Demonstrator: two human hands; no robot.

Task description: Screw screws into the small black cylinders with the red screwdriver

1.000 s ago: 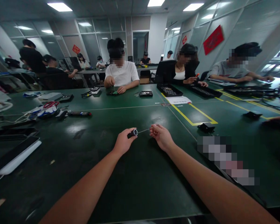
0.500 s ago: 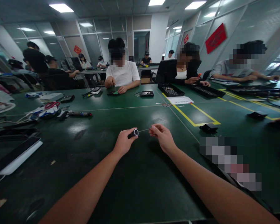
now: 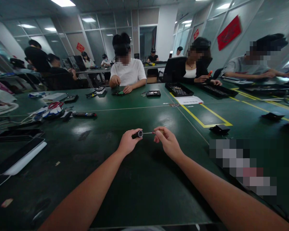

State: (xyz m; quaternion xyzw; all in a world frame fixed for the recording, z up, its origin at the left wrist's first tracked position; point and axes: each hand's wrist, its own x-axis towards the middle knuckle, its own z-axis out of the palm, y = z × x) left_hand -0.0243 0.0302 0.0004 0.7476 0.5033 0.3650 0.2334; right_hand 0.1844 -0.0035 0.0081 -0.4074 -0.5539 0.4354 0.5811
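Note:
My left hand point(image 3: 127, 143) is closed around a short black cylinder point(image 3: 137, 134) with a shiny ring at its end, held just above the dark green table point(image 3: 135, 179). My right hand point(image 3: 168, 141) pinches the far end of a thin metal rod point(image 3: 148, 132) between thumb and fingers. The rod runs level from my right fingers into the open end of the cylinder. Both forearms reach in from the bottom of the view.
A flat black and white device point(image 3: 19, 157) lies at the left. Red scissors point(image 3: 55, 105), cables and a black pen-like tool point(image 3: 84, 114) lie further back left. Yellow tape lines point(image 3: 202, 120), a small black part point(image 3: 219, 129) and black trays point(image 3: 178, 89) are right. Several people sit opposite.
My right hand has moved closer to the left one, so less of the rod shows between them. The view has tilted down slightly.

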